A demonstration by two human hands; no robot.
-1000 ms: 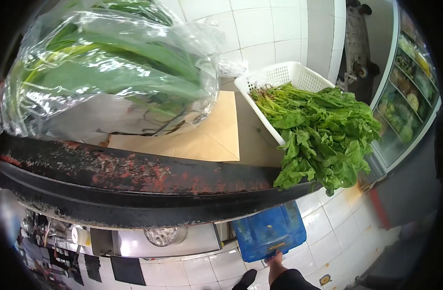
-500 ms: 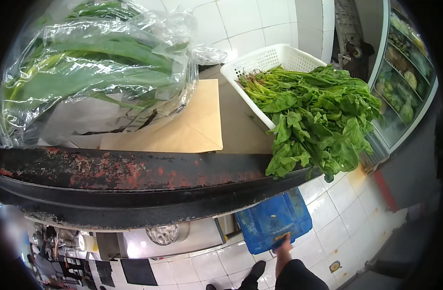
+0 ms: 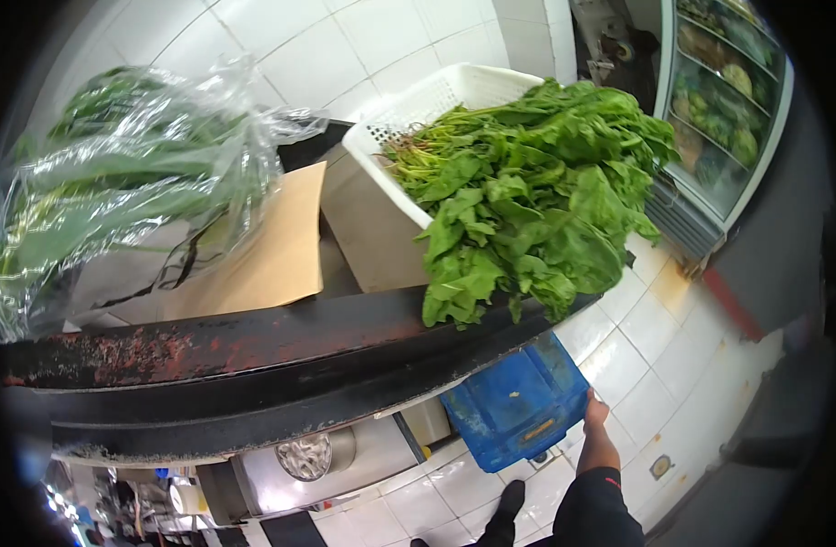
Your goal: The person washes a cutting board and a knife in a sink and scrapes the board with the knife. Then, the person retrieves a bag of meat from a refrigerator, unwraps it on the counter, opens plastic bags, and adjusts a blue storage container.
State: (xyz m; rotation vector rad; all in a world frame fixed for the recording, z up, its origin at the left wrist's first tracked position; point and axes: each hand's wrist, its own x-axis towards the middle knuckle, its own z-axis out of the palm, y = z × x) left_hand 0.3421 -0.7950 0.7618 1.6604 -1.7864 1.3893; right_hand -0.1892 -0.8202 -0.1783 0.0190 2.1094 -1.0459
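My right hand (image 3: 597, 412) is at the right edge of a blue plastic bin (image 3: 518, 401). It looks closed on that edge, with the fingers partly hidden. The bin has a scuffed lid and stands on the floor beside the dark counter edge. My left hand is out of view. Above the bin, a white plastic basket (image 3: 368, 150) sits on the counter. It is heaped with leafy greens (image 3: 564, 196), whose leaves hang over the basket and the counter's front edge.
A clear plastic bag of long green leaves (image 3: 135, 182) lies on the counter at left, beside a tan cardboard piece (image 3: 290, 246). The counter's black front rail (image 3: 254, 351) is worn. A metal pot (image 3: 317, 453) stands on a lower steel surface. A glass-door fridge (image 3: 723, 100) holds vegetables.
My right hand has moved from the bin's front handle to its right edge. The view has shifted and turned, and the bin looks slightly rotated.
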